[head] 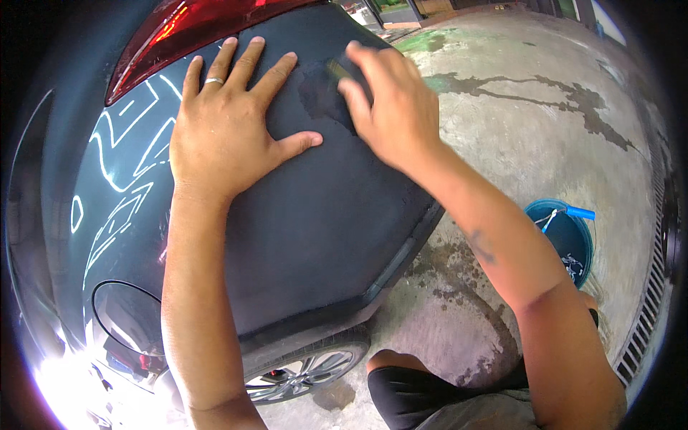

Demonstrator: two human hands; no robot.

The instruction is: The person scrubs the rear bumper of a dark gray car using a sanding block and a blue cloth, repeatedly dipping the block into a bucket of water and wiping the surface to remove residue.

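The rear quarter panel (317, 236) of a dark car fills the middle of the view, its surface dull grey here and glossy further left. My left hand (223, 123) lies flat on it below the red tail light (215, 29), fingers spread, a ring on one finger. At the panel's right side, my right hand (395, 102) is curled and blurred. Between its thumb and fingers is a small flat pad (337, 70) with a yellowish edge; the blur hides what kind it is. A darker, wet-looking patch (320, 97) shows on the panel beside it.
A blue bucket (590, 252) with a blue-gripped handle (580, 213) stands on the concrete floor (505, 156) to the right. Beyond it runs a drain grate (639, 333). The round fuel flap (126, 314) and the rear wheel (306, 373) are lower left and below.
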